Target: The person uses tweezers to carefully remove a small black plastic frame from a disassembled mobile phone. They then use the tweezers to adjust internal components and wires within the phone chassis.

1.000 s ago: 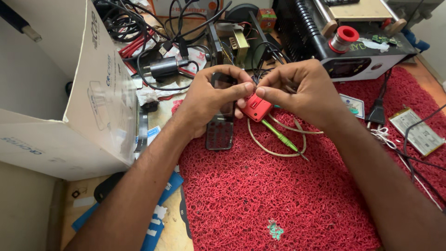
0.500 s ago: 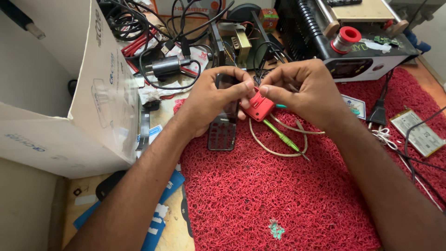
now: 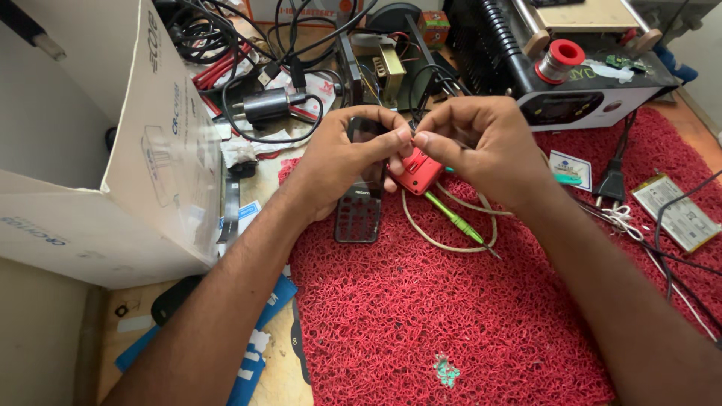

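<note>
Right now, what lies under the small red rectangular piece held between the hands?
Under the small red rectangular piece lie a pale looped cord and a green-handled screwdriver on the red looped mat. The left hand and right hand cover its top.

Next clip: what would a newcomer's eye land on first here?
Two hands meet mid-frame over a bright red looped mat: the left hand and right hand pinch together above a small red part. A dark keypad phone lies beneath, a big cardboard box at left.
</note>
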